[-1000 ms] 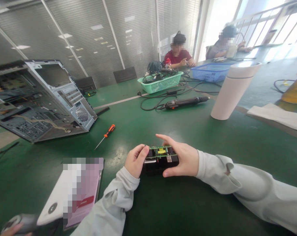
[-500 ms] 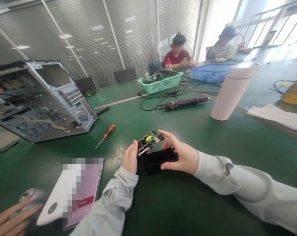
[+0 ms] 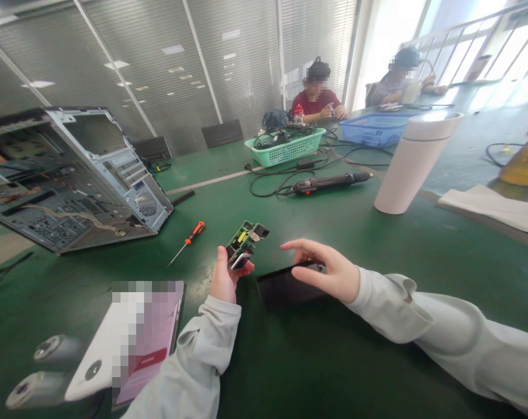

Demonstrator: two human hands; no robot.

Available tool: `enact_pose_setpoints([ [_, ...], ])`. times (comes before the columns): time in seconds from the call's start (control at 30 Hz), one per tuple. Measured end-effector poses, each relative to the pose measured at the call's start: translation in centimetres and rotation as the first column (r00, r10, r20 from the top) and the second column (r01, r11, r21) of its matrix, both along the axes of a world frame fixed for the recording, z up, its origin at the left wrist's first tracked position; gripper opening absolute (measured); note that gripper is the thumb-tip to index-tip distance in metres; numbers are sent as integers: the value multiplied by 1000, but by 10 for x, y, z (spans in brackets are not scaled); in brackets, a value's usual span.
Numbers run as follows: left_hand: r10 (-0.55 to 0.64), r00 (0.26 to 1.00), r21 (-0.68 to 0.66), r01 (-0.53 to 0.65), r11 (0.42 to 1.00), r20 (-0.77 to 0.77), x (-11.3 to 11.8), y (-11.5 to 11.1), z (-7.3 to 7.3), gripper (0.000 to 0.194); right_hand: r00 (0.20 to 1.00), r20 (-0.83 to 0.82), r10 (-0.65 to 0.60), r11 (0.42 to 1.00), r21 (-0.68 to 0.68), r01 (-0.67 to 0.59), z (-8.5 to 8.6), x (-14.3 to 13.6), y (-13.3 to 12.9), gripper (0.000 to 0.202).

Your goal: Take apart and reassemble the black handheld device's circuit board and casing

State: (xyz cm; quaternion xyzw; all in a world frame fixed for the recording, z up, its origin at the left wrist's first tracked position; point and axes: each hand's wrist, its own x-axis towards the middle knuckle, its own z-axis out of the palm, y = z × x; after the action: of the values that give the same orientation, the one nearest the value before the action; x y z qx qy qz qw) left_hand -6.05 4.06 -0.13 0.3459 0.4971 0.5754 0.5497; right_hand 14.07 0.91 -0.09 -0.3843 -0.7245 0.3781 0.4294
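A small green circuit board with yellow and black parts and a metal connector is gripped in my left hand, thumb on its near edge. To its right, a black rectangular case rests on the green table. My right hand lies over the case's right end, index finger stretched out and thumb across the top. Whether all its fingers touch the case is hard to tell. Beyond my left hand lies an orange and black screwdriver.
An open computer case stands at left. Behind are a corded power screwdriver, a green basket of cables and a pale tumbler. Silver cylinders and a pink and white flat item lie front left. Two people sit opposite.
My left hand has moved the circuit board left, away from the black case. My right hand has loosened over the case. Another person's hand has left the silver cylinder at lower left.
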Motion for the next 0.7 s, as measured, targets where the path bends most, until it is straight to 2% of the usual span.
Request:
enact_pose_setpoints([
  [0.07, 6, 1000, 11, -6, 1000, 8, 0, 2, -2, 53, 977, -211, -30, 971, -236, -21, 1, 1, 6, 44],
  [0.1, 1, 1000, 13, -1, 1000, 7, -1, 2, -2, 53, 951, -307, -47, 922, -380, -77, 1, 1, 8, 43],
  [0.17, -9, 1000, 20, 9, 1000, -2, -1, 3, -4, 53, 886, -459, -64, 746, -612, -263, 4, 2, 11, 43],
  [0.2, -16, 1000, 25, 16, 1000, -9, -1, 3, -4, 54, 852, -520, -62, 646, -672, -363, 5, 2, 11, 44],
  [0.23, -20, 1000, 33, 20, 999, -16, -1, 3, -5, 54, 818, -572, -62, 561, -698, -446, 7, 1, 10, 46],
  [0.3, -30, 999, 47, 31, 998, -28, -2, 2, -5, 55, 756, -652, -61, 463, -690, -557, 8, -1, 6, 51],
  [0.4, -31, 999, 53, 33, 998, -38, -2, 2, -5, 54, 675, -736, -44, 408, -630, -660, 8, -3, 1, 49],
  [0.57, -30, 999, 50, 32, 998, -42, -2, 1, -5, 53, 567, -816, 118, 356, -498, -791, 5, 0, -2, 46],
  [0.63, -35, 999, 47, 37, 998, -38, -2, 2, -5, 54, 570, -809, 145, 376, -488, -788, 3, 1, -2, 49],
  [0.7, -33, 999, 43, 34, 998, -37, -3, 3, -7, 54, 626, -766, 147, 458, -508, -729, 1, 0, -2, 54],
])
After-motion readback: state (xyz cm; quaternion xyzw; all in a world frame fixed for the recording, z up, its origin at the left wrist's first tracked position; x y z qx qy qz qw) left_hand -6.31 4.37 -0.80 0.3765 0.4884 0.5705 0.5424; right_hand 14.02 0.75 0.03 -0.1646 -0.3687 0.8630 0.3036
